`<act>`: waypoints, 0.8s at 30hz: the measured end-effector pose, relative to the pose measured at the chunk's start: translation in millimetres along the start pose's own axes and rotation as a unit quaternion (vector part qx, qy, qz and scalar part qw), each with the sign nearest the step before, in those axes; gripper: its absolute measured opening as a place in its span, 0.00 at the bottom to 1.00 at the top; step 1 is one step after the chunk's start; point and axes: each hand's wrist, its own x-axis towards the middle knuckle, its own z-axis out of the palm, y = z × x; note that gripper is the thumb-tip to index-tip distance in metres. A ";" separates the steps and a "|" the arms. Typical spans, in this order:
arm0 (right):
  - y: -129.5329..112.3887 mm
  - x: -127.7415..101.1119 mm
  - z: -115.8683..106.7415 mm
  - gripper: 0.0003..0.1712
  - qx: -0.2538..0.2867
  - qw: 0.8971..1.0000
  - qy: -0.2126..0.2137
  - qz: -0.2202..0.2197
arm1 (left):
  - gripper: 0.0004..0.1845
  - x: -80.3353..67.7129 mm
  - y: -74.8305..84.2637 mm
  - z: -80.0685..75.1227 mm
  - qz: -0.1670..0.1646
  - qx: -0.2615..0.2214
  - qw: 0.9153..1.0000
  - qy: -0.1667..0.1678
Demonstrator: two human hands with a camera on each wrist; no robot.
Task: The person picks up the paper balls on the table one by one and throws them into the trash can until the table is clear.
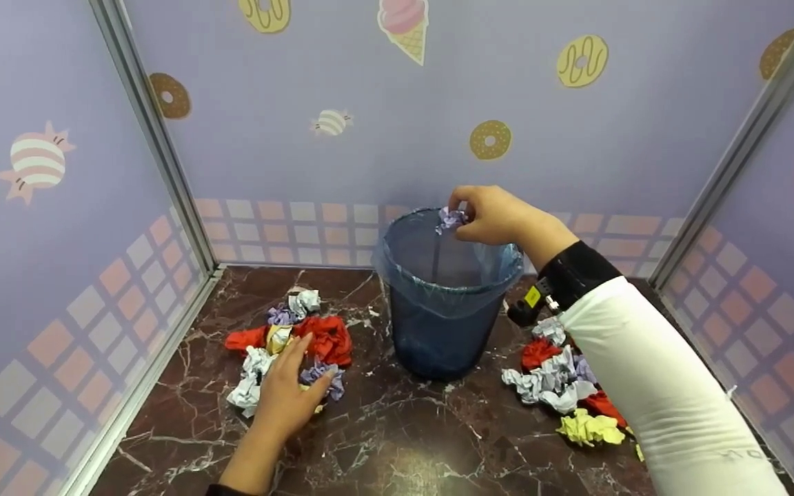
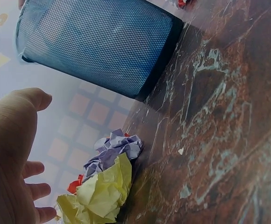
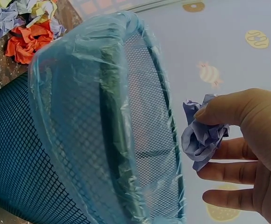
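Observation:
A black mesh bin (image 1: 438,317) lined with a blue plastic bag (image 3: 79,121) stands on the dark marble floor (image 1: 404,441). My right hand (image 1: 490,215) hovers over the bin's mouth and pinches a crumpled purple paper ball (image 1: 451,218) (image 3: 200,137) between thumb and fingers. My left hand (image 1: 293,386) reaches down with spread fingers over a pile of crumpled paper balls (image 1: 287,344), red, white, purple and yellow, left of the bin. In the left wrist view the left hand (image 2: 14,158) is open beside a yellow ball (image 2: 100,193) and a purple ball (image 2: 114,149).
A second pile of crumpled papers (image 1: 566,379), white, red, purple and yellow, lies right of the bin under my right forearm. Purple walls with sweets pictures and metal corner posts (image 1: 156,138) close in the floor on three sides.

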 end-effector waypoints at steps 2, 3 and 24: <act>0.5 -0.5 0.4 0.21 0.002 1.000 0.004 -0.002 | 0.43 0.6 0.0 0.0 0.003 -0.002 1.000 0.000; 0.8 -0.8 0.4 0.21 0.003 1.000 0.006 -0.003 | 0.43 0.9 0.1 0.0 0.004 -0.002 1.000 0.002; 24.7 -18.1 -6.0 0.50 -0.018 0.999 -0.031 0.030 | 0.44 -5.1 10.5 1.4 0.015 -0.002 1.000 -0.004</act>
